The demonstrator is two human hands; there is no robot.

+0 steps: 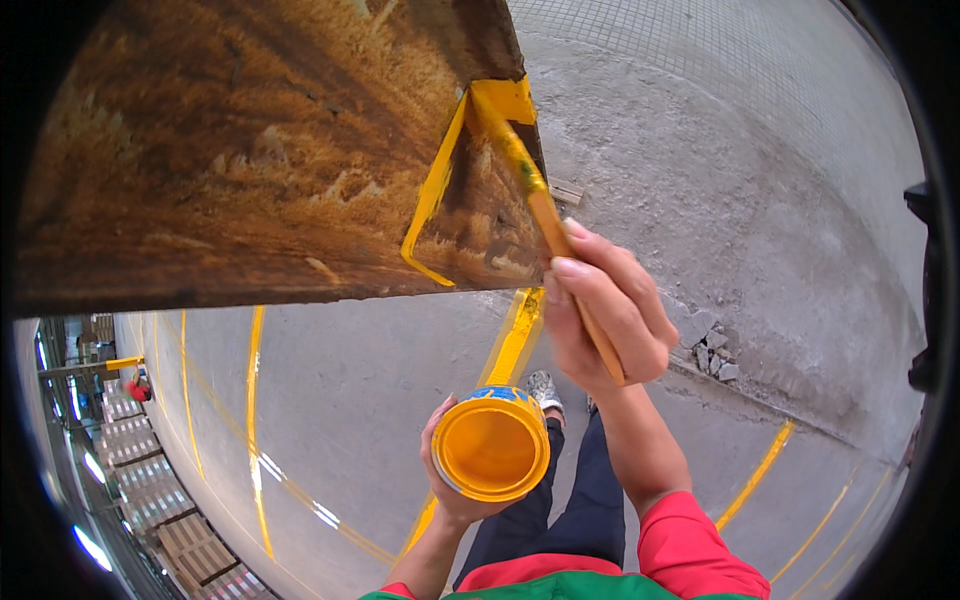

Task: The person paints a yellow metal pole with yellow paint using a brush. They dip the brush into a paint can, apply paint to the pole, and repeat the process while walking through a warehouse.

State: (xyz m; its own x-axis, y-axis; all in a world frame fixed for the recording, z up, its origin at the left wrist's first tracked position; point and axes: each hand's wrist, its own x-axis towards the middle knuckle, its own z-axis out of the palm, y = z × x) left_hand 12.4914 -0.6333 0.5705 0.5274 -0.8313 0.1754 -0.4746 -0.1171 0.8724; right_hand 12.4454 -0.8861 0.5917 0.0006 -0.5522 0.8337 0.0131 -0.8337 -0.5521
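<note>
In my right hand point(612, 305) is a paintbrush point(548, 215) with a wooden handle, its fingers closed round it. The brush's yellow-coated end rests against a rusty brown metal plate point(250, 170), at the top of a yellow painted outline point(432, 195). That outline runs down the left side of a triangular brown patch, with a broader yellow area at its top right. My left hand point(450, 475) is wrapped round an open can of yellow paint point(492, 448), held upright lower down, in front of my legs. Most of its fingers are hidden by the can.
Yellow lines point(255, 400) cross the grey floor. Broken rubble point(712, 350) lies to the right beside a rough concrete strip. Stacked pallets point(195, 548) stand at the far left, with a person in red point(138, 385) near them. A small wooden piece point(566, 192) lies behind the plate's edge.
</note>
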